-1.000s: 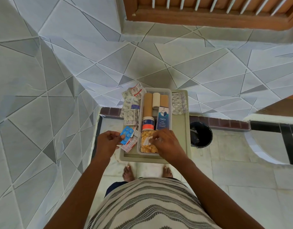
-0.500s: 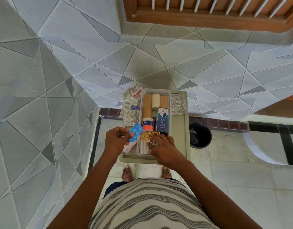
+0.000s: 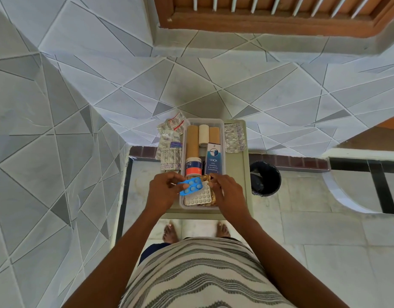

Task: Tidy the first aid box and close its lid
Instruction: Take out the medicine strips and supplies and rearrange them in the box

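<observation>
left hand (image 3: 162, 190) pinching blue blister pack (image 3: 191, 185), right grip unclear

Gold foil packets (image 3: 206, 178): mostly covered by the white pill strip (image 3: 199, 197) and the right hand (image 3: 228, 190); count unreadable.
Blue pill strip (image 3: 191, 185): near end hidden under the left hand (image 3: 162, 190).
Bottle (image 3: 193, 167): label partly legible, rest turned away.
Silver strips (image 3: 170, 150): print too small to read.
Worktop (image 3: 236, 170): near edge hidden by forearms.
Window frame (image 3: 269, 23): cut by the top edge.
</observation>
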{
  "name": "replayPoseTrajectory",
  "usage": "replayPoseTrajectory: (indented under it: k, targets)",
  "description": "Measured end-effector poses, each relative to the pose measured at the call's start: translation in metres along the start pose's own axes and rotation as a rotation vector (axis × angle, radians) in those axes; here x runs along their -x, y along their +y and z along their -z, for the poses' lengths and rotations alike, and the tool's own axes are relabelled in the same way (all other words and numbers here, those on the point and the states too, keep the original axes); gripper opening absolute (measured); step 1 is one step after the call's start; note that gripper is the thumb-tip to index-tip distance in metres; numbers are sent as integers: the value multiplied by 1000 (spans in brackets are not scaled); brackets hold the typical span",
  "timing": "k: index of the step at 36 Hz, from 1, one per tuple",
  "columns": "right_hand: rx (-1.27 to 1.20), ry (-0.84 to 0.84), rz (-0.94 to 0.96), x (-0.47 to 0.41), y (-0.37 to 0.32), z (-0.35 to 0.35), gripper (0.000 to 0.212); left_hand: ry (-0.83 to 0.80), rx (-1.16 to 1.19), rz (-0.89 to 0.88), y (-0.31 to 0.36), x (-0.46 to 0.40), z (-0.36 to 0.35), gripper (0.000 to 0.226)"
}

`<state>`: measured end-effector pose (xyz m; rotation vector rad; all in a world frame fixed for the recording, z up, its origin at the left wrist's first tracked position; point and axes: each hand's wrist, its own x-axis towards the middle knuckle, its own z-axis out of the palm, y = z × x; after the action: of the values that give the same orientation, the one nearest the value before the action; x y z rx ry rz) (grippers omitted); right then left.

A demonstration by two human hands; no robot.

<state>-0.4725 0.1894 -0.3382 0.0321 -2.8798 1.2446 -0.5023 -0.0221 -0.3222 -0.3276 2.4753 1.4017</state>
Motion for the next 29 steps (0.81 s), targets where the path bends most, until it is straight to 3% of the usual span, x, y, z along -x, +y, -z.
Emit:
replayPoseTrajectory:
  k: [7, 14, 21, 25, 29]
  targets:
    - [106, -107, -124, -10, 4, 0, 26, -5, -156, -115, 14, -3, -24, 14]
    - [283, -168, -92, -13, -4, -2, 26, -104, -582, -359, 8, -5, -40, 38]
    - [432, -193, -21, -8, 2, -13, 22, -83, -789, -485, 1, -2, -43, 44]
    - [400, -153, 1, -7, 4, -16, 21, -84, -729, -485, -2, -2, -40, 39]
    - [268, -54, 0, -1, 11, -13, 14, 48, -381, -440, -2, 1, -32, 13]
